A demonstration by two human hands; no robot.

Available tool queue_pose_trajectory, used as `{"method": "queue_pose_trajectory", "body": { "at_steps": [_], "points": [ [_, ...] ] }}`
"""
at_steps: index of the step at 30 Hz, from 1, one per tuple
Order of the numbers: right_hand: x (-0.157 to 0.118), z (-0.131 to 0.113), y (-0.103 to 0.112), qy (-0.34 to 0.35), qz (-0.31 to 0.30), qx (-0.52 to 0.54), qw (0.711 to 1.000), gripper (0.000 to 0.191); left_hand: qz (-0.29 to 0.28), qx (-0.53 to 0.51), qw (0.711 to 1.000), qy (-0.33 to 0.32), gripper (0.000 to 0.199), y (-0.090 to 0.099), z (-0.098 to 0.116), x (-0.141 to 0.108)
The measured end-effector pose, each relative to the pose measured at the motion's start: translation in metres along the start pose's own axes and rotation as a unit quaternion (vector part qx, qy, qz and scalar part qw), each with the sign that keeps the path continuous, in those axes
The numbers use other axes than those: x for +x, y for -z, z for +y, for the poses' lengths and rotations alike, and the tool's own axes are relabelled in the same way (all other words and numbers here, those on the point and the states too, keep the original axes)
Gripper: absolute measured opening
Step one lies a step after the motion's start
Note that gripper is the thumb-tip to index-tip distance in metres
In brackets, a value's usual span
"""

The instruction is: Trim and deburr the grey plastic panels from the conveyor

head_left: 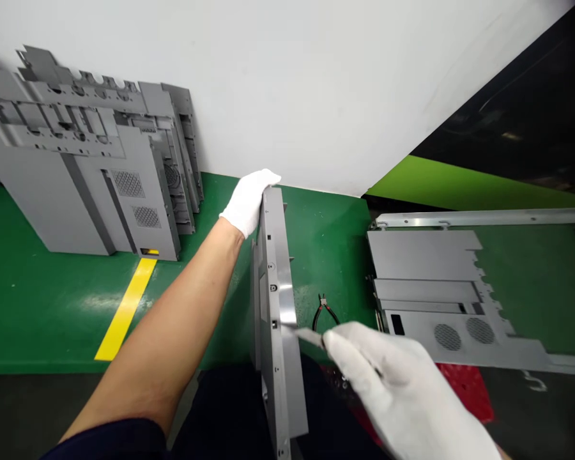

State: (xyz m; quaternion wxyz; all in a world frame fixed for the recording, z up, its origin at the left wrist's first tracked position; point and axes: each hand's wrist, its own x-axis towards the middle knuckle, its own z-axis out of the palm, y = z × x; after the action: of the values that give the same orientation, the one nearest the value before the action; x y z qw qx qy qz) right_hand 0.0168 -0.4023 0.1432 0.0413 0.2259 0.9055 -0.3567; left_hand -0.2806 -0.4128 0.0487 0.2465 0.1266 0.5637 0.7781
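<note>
A grey sheet-metal panel [275,306] stands on edge in front of me, with small square cut-outs along its bright metal rim. My left hand [248,201], in a white glove, grips the panel's top edge. My right hand [388,383], also gloved in white, is shut on a thin flat metal tool [310,337]. The tool's tip touches the panel's rim, and most of its handle is hidden in my fingers. Black-handled pliers [324,313] lie on the green floor just behind the panel.
Several grey perforated panels [91,160] lean against a white wall at the left. Another grey panel [426,281] lies on a metal frame [483,218] at the right. Yellow tape [124,310] marks the green floor, and a red mat [464,390] lies near my right hand.
</note>
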Motion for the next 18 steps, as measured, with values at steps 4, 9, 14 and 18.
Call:
{"method": "queue_pose_trajectory", "body": {
  "at_steps": [4, 9, 14, 18],
  "points": [
    [0.053, 0.003, 0.013, 0.017, 0.032, 0.002, 0.999, 0.05, -0.026, -0.011, 0.999, -0.021, 0.024, 0.001, -0.003, 0.005],
    [0.134, 0.004, 0.028, 0.063, 0.038, -0.096, 0.993, 0.053, -0.04, -0.061, 0.994, 0.078, 0.04, 0.004, -0.001, 0.008],
    [0.193, -0.009, 0.035, 0.087, 0.035, -0.205, 0.974, 0.057, -0.025, -0.064, 0.992, 0.11, 0.039, 0.005, 0.008, 0.006],
    [0.21, -0.02, 0.037, 0.079, 0.032, -0.281, 0.956, 0.058, -0.012, -0.033, 0.993, 0.11, 0.042, 0.007, 0.01, 0.004]
  ]
}}
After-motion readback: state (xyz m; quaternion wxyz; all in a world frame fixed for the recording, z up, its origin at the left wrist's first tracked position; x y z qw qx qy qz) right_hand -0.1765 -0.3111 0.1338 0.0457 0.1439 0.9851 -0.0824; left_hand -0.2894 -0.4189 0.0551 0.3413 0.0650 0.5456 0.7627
